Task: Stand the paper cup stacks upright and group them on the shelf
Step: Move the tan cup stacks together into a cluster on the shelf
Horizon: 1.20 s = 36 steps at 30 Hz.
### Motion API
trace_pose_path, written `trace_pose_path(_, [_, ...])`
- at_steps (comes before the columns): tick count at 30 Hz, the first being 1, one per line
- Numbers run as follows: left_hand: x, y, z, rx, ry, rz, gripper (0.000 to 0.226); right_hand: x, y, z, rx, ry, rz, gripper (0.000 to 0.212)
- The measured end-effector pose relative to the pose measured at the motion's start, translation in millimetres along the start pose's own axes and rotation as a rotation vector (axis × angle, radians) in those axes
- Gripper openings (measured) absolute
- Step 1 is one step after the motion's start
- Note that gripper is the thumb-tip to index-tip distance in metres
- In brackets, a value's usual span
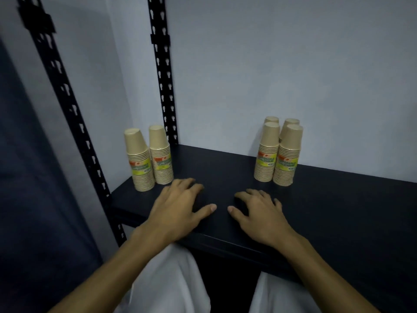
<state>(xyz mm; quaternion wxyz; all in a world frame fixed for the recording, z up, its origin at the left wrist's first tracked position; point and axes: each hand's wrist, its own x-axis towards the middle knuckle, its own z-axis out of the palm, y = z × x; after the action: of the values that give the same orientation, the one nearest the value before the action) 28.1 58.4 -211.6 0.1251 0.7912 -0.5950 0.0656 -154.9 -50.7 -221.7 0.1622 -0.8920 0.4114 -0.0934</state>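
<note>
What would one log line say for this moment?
left hand: empty, on shelf | right hand: empty, on shelf | paper cup stacks: pair left, four right, all upright

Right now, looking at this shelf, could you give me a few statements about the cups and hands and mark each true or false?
1. Every cup stack stands upright. True.
2. The left pair has four stacks. False: it has two; the right group has four.
3. Both groups sit together. False: bare shelf lies between them.
4. The left hand holds a stack. False: it is spread open on the shelf, holding nothing.
5. The right hand is empty. True.
</note>
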Motion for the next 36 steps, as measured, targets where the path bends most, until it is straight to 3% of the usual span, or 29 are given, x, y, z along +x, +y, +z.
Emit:
trace_pose_path(5, [-16.1, -56.0, -41.9, -0.036, 0.442, -0.12, 0.051, 51.1, -57.9, -2.6, 0.208, -0.031, -0.172, 0.053])
trace_pose_path(10, [-3.7, -96.4, -64.8, -0.24, 0.536, -0.218, 0.066, 96.2, -114.7, -10.1, 0.481, 0.044, -0.287, 0.059])
trace_pose_path(15, [18.0, -105.9, -64.8, -0.548, 0.389, -0.364, 0.085, 129.7, -151.9, -7.1, 0.681, 0.038, -0.329, 0.068])
trace_pose_path(19, [23.2, -111.4, -46.8, -0.65, 0.336, -0.389, 0.073, 135.2, -152.6, 8.0, 0.733, 0.001, -0.357, 0.061])
trace_pose_path(29, [34.1, -90.7, -27.5, -0.795, 0.242, -0.146, 0.054, 109.0, -86.0, -2.5, 0.773, 0.095, -0.374, 0.054])
trace_pose_path(36, [57.9, -31.1, -7.2, -0.937, 0.114, 0.055, 0.053, 61.3, -13.7, -28.7, 0.805, 0.215, -0.331, 0.049])
